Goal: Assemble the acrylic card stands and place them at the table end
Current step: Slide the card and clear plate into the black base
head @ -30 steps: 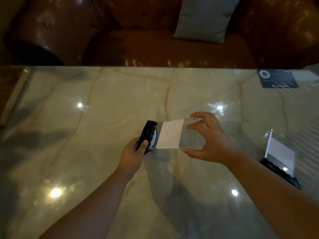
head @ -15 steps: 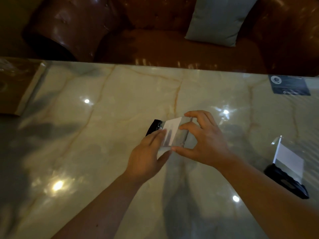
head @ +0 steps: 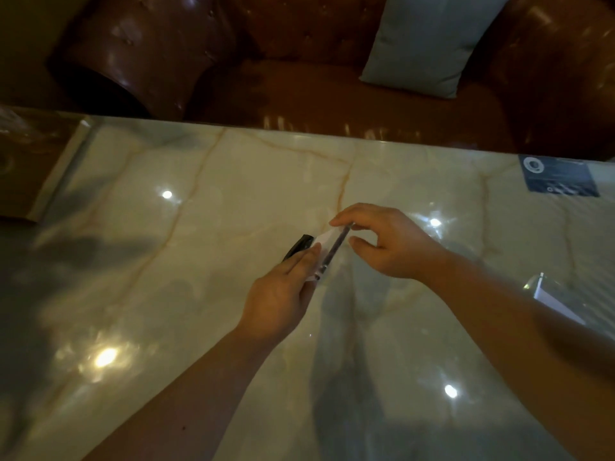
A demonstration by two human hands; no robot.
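Above the middle of the marble table [head: 199,294] I hold a card stand: a clear acrylic panel [head: 333,252] with a white card in it, seen almost edge-on, set in a black base [head: 298,246]. My left hand [head: 283,294] lies along the base and the panel's lower side. My right hand [head: 389,244] pinches the panel's top edge between thumb and fingers. A second card stand [head: 552,301] with a white card is at the right, its base hidden behind my right forearm.
A dark printed card [head: 559,178] lies flat near the far right edge. A brown leather sofa [head: 299,78] with a pale cushion [head: 429,41] runs along the table's far side. A brown board [head: 26,168] overlaps the far left corner.
The panel has turned from facing me to nearly edge-on. My left hand slid from gripping the base onto the panel's side. The view shifted slightly left.
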